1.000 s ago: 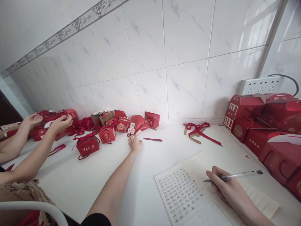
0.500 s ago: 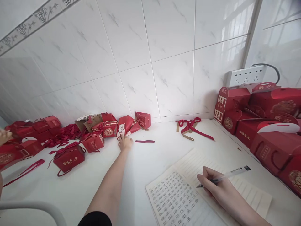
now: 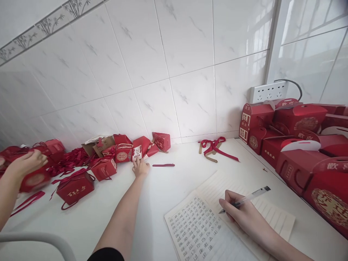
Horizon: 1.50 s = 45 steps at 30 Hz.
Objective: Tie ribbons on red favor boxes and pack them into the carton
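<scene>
My left hand reaches out to the row of boxes, its fingers apart and touching the lower front of a red gift box with a white label. It rests against that box without wrapping round it. A pen is held in my right hand, its tip close to the lined page of an open notebook. Handwritten figures in rows fill much of the notebook's left page. Beside my left hand, a short dark red ribbon strip lies on the white table.
Red boxes with handles are stacked at right below a power strip. Ribbons lie near the tiled wall. Further left are a red box, a heap of ribbon and another person's hand.
The other person's hand has come further into view from the left, by the red boxes there. The view has turned slightly right. My hands keep nearly the same poses.
</scene>
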Each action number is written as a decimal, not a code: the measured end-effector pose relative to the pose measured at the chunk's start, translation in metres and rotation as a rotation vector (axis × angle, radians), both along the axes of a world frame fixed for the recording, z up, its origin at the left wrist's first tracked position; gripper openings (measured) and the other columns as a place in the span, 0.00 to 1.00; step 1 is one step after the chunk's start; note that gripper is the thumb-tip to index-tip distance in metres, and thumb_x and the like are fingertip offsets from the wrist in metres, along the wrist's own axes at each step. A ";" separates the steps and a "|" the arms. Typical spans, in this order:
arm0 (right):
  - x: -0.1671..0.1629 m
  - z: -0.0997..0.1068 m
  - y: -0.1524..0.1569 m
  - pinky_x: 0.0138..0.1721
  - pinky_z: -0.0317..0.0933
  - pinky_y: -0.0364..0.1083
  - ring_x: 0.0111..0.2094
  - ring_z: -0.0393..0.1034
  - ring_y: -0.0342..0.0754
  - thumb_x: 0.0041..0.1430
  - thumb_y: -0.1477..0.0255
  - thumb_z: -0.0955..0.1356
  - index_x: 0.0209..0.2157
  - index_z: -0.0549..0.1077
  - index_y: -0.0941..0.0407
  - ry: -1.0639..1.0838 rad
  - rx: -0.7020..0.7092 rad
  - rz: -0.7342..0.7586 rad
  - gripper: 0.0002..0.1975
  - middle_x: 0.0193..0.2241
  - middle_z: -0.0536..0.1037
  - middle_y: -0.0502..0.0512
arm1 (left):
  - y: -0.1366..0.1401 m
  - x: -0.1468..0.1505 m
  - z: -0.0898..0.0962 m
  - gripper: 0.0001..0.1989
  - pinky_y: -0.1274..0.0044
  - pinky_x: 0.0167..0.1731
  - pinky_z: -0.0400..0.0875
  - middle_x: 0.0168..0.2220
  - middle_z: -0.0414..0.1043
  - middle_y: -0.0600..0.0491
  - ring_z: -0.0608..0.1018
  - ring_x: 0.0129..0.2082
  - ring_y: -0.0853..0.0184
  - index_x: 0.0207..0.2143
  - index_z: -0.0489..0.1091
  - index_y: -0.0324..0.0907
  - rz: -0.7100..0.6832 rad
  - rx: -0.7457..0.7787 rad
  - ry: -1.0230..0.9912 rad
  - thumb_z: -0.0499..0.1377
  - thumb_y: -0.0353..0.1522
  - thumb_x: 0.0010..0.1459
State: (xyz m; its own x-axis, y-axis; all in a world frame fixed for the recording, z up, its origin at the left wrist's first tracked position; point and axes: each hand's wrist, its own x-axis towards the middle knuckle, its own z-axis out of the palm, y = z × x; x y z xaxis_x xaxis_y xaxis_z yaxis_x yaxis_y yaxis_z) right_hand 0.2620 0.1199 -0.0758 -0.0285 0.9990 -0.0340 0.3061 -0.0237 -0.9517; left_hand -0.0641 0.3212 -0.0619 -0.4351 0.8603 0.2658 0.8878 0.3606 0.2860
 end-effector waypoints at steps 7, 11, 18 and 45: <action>0.001 0.000 0.001 0.24 0.46 0.42 0.20 0.49 0.42 0.49 0.54 0.60 0.19 0.52 0.54 -0.006 -0.003 -0.004 0.19 0.14 0.57 0.44 | 0.008 -0.002 -0.001 0.27 0.55 0.54 0.57 0.66 0.39 0.51 0.47 0.65 0.55 0.60 0.54 0.41 -0.023 -0.002 0.006 0.46 0.35 0.58; 0.002 0.001 -0.001 0.22 0.46 0.41 0.19 0.49 0.42 0.49 0.55 0.60 0.19 0.53 0.54 -0.009 -0.008 -0.011 0.18 0.15 0.57 0.44 | -0.007 0.002 -0.002 0.26 0.55 0.54 0.54 0.66 0.42 0.49 0.49 0.64 0.57 0.60 0.54 0.40 -0.076 0.114 0.055 0.43 0.35 0.60; -0.001 0.003 -0.002 0.19 0.45 0.41 0.17 0.47 0.41 0.48 0.55 0.60 0.19 0.53 0.54 -0.015 0.033 -0.031 0.18 0.14 0.58 0.44 | -0.051 -0.015 0.034 0.21 0.59 0.54 0.52 0.61 0.55 0.47 0.60 0.58 0.56 0.55 0.63 0.43 -0.277 0.324 0.194 0.47 0.31 0.60; -0.004 0.026 -0.042 0.22 0.50 0.44 0.17 0.55 0.42 0.60 0.59 0.61 0.23 0.59 0.54 -0.140 0.367 -0.221 0.16 0.16 0.63 0.49 | -0.245 -0.017 0.050 0.14 0.63 0.51 0.59 0.46 0.66 0.41 0.66 0.51 0.50 0.34 0.71 0.38 -0.551 -0.175 0.296 0.60 0.38 0.47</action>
State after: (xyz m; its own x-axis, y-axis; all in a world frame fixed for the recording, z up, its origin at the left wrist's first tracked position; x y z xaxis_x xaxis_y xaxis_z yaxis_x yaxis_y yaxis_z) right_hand 0.2580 0.0782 -0.0500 0.1664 0.9272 0.3357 0.4578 0.2289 -0.8591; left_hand -0.0808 0.0762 -0.0116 0.1525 0.9780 0.1427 0.9883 -0.1511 -0.0205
